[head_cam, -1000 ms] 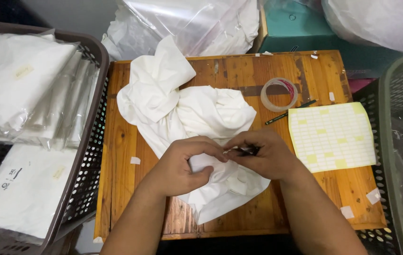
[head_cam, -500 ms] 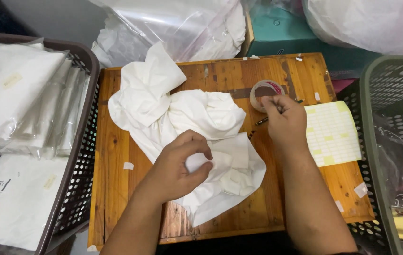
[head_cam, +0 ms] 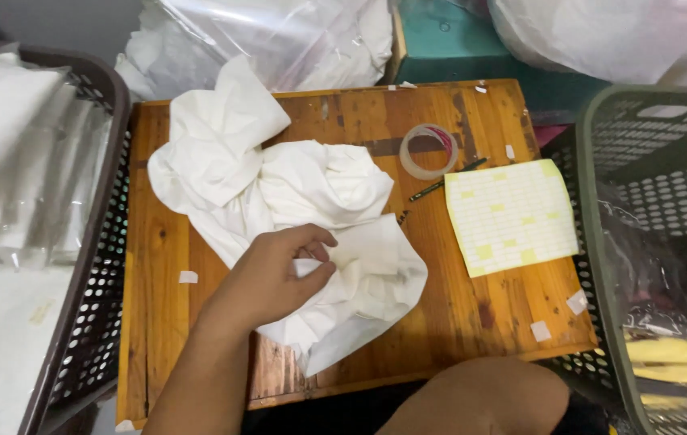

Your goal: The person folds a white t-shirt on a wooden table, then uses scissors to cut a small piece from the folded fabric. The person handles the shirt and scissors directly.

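A crumpled white cloth [head_cam: 295, 193] lies spread over the left and middle of a small wooden table [head_cam: 472, 314]. My left hand [head_cam: 275, 278] rests on the cloth's near part, with its fingers pinching a fold of the fabric. My right hand is out of the picture. Only a rounded stretch of bare limb [head_cam: 480, 395] shows at the bottom edge, below the table's front.
A clear tape roll [head_cam: 429, 151], a dark pen [head_cam: 440, 184] and a sheet of small yellow and white stickers [head_cam: 511, 216] lie on the table's right side. A brown basket [head_cam: 93, 266] of bagged white items stands left, a green basket [head_cam: 601, 242] right. Plastic bags [head_cam: 279, 40] are piled behind.
My right hand left the cloth, reached up to the tape roll and pen, then drew back out of view. My left hand stayed on the cloth. The camera has moved closer.
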